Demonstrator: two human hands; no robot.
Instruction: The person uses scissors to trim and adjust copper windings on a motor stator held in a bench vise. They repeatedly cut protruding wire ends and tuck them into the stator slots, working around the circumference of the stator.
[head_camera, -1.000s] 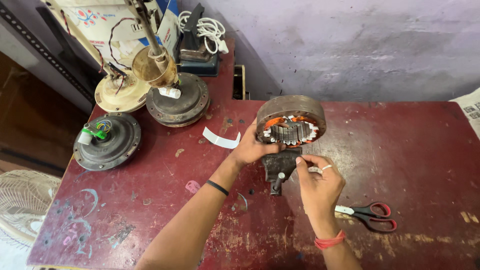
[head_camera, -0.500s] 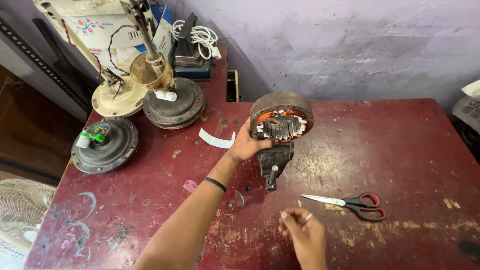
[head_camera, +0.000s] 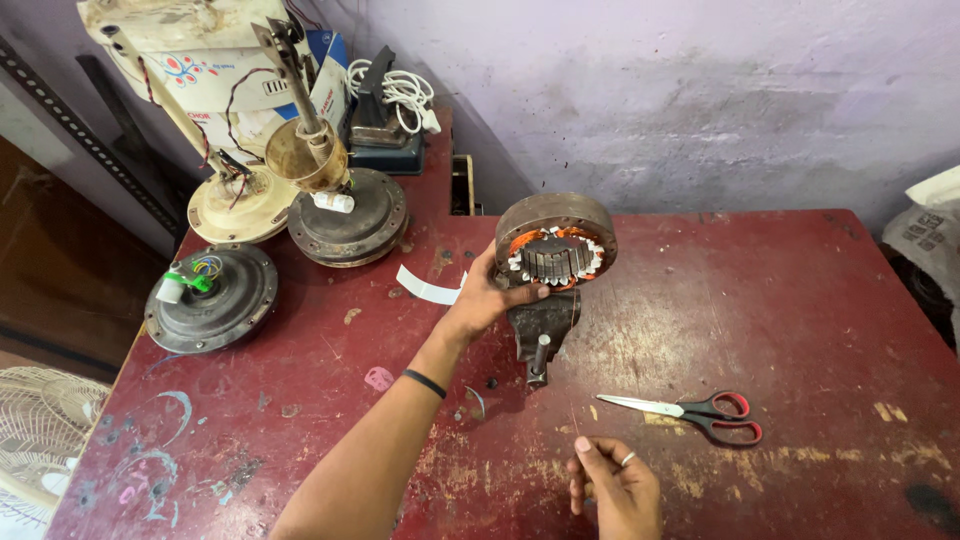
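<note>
Nearest us, our right hand (head_camera: 615, 490) rests low on the red counter (head_camera: 800, 300), fingers curled loosely inward, wrapped around nothing we can make out. Just beyond it lie the red-handled scissors (head_camera: 690, 410), blades pointing left, apart from the hand. Further out, our left hand (head_camera: 490, 295) is clamped on the rim of the fan motor stator (head_camera: 555, 245), which stands on edge on a dark metal stand (head_camera: 540, 325) at mid-counter, copper windings facing us. Beside that hand lies a white paper strip (head_camera: 425, 287). At the far left sit three round motor housings (head_camera: 210, 297).
</note>
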